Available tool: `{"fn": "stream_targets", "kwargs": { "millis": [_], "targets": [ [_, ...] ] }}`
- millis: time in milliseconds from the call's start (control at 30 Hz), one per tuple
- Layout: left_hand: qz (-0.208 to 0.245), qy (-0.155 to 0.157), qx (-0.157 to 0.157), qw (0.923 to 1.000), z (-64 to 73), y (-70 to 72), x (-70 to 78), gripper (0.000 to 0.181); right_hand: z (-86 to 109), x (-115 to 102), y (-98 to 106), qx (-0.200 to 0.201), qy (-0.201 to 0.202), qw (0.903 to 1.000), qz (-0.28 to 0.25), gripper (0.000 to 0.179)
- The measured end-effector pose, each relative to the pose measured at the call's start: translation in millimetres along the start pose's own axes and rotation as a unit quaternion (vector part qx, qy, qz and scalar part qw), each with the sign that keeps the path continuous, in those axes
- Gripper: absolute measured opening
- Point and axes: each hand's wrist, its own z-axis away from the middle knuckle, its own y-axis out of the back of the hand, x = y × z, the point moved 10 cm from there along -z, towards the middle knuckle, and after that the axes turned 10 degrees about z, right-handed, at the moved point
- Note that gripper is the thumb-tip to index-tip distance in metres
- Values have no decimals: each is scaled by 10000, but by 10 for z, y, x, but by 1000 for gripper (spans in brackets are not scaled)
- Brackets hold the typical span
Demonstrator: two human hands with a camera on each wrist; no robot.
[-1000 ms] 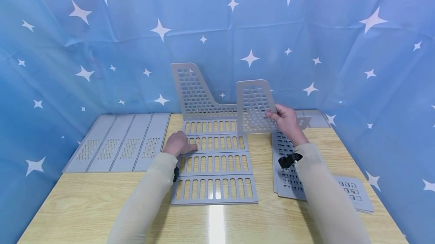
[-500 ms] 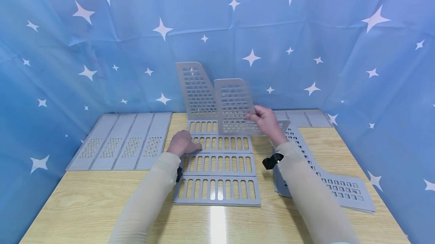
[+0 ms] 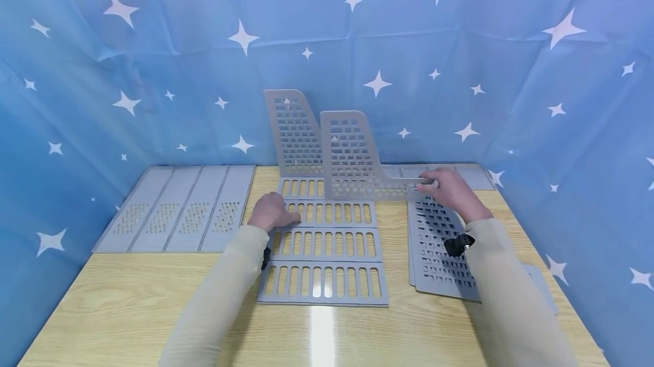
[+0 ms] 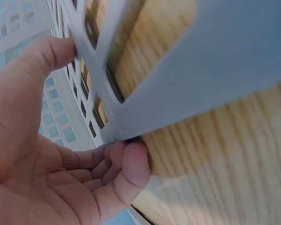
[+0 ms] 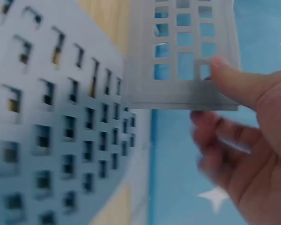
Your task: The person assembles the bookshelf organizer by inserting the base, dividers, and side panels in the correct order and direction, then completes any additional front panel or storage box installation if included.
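Note:
My right hand (image 3: 449, 188) pinches the low end of a grey L-shaped perforated panel (image 3: 352, 157), which stands upright at the far right end of the slotted rows. In the right wrist view the thumb presses its face (image 5: 192, 91) while the fingers lie behind its edge. A second such panel (image 3: 298, 134) stands upright further back, partly hidden by the first. On the left, my left hand (image 3: 268, 212) grips the side edge of a flat grey slotted panel (image 3: 337, 225); the left wrist view has the thumb on top of that panel (image 4: 201, 70) and curled fingers at its rim.
Other slotted panels (image 3: 323, 300) lie in rows toward me. Several flat panels with small hole patches (image 3: 176, 185) lie at left. At right lies a stack of L-shaped perforated panels (image 3: 421, 276), partly under my forearm. More flat panels (image 3: 472, 176) lie at the back right, before a blue starry curtain (image 3: 306, 15).
The front L-shaped panel has moved left and now stands in front of the rear one. My right hand has slid from its tall part rightward to its low end. The left hand stays put.

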Motion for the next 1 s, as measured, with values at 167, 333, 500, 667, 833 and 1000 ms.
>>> {"fn": "stream_targets", "kwargs": {
  "millis": [167, 333, 500, 667, 833, 1000],
  "targets": [
    [158, 78, -23, 9998, 2, 3, -26, 55, 12, 25, 1, 735, 153, 9959, -500, 16],
    [318, 10, -15, 9995, -1, -27, -3, 55, -24, -96, -117, 997, 223, 9916, -794, 14],
    [406, 100, 170, 9990, 19, 8, -5, 56, -92, -231, -207, 1085, 193, 9881, -1074, 16],
    [337, -51, 268, 9991, 32, 14, 39, 56, -136, -360, -245, 1283, 348, 9843, -1157, 13],
    [188, -153, 361, 9991, 27, 10, 51, 52, -199, -491, -371, 1144, 377, 9817, -1472, 14],
    [67, -219, 394, 9990, 21, -17, 66, 50, -271, -675, -476, 1166, 549, 9764, -1730, 11]
  ]
}}
